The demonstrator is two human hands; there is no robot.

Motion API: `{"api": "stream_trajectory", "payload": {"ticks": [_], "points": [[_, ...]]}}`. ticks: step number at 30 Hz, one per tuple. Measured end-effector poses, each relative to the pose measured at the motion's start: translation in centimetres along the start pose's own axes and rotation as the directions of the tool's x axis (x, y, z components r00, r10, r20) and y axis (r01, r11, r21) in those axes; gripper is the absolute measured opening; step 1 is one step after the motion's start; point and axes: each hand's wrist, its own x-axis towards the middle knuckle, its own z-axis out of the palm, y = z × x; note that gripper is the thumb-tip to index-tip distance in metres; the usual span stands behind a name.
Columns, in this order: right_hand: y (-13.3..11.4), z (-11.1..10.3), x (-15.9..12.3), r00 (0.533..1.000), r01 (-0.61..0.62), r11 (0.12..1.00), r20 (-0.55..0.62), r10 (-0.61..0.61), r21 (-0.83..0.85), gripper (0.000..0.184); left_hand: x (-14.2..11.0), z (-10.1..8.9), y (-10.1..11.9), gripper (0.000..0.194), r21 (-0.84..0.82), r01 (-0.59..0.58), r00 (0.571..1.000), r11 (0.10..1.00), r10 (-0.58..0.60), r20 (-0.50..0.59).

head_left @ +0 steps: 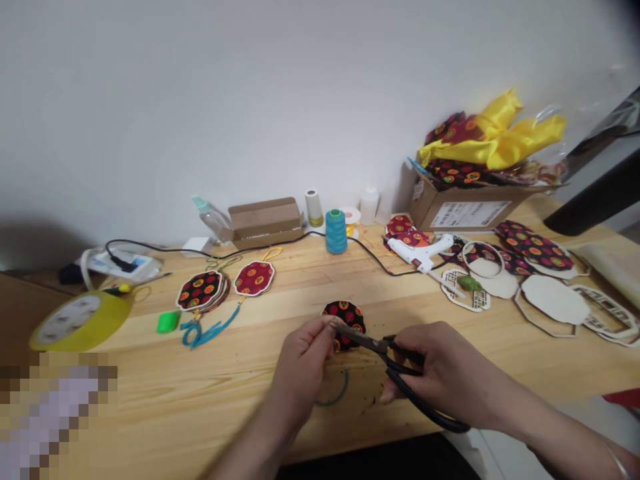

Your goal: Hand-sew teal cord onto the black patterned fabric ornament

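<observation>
My left hand (pixel 301 357) is closed in a pinch at the left edge of a small round piece covered in black fabric (pixel 349 312) with red and orange motifs. My right hand (pixel 447 373) grips the black handles of a pair of scissors (pixel 371 342). The scissor blades cross in front of the fabric piece, and their tips reach my left fingertips. Whether a thread or scrap sits between the tips is too small to tell. Below my hands a teal cord (pixel 345 387) curves over the wooden table (pixel 210 400).
Finished fabric pendants (pixel 255 278) with teal tassels lie left, near yellow tape (pixel 83 320) and a green block (pixel 168 322). A teal thread spool (pixel 337 232) stands behind. Right are a white glue gun (pixel 420 252), wooden frames (pixel 550 300) and a fabric-filled cardboard box (pixel 465 207).
</observation>
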Motion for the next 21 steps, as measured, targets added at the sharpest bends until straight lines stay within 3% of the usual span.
{"api": "stream_trajectory", "payload": {"ticks": [4, 9, 12, 14, 17, 21], "points": [[-0.2, -0.3, -0.8, 0.984, 0.056, 0.995, 0.165, -0.068, 0.08, 0.028, 0.6, -0.4, 0.0, 0.026, -0.124, 0.022, 0.997, 0.992, -0.031, -0.066], [-1.0, -1.0, -1.8, 0.936, 0.152, 0.988, 0.314, -0.157, 0.04, 0.014, 0.8, -0.6, 0.2, 0.026, -0.255, 0.031, 0.996, 0.966, -0.052, -0.074], [-1.1, -1.5, -2.4, 0.917, 0.184, 0.983, 0.358, -0.173, 0.003, 0.015, 0.8, -0.5, 0.4, 0.029, -0.31, 0.042, 0.995, 0.95, -0.067, -0.068], [-0.6, -2.0, -2.7, 0.951, 0.148, 0.985, 0.288, -0.116, -0.092, 0.017, 0.8, -0.6, 0.6, 0.035, -0.363, 0.065, 0.993, 0.93, -0.095, -0.067], [1.4, -2.7, -2.8, 0.994, -0.02, 0.942, 0.095, 0.055, -0.335, 0.017, 0.7, -0.7, 0.9, 0.05, -0.476, 0.135, 0.989, 0.869, -0.15, 0.007], [5.3, -3.0, -2.2, 0.968, -0.247, 0.798, -0.105, 0.228, -0.55, 0.027, 0.5, -0.8, 1.2, 0.065, -0.55, 0.159, 0.987, 0.82, -0.141, 0.075]]}}
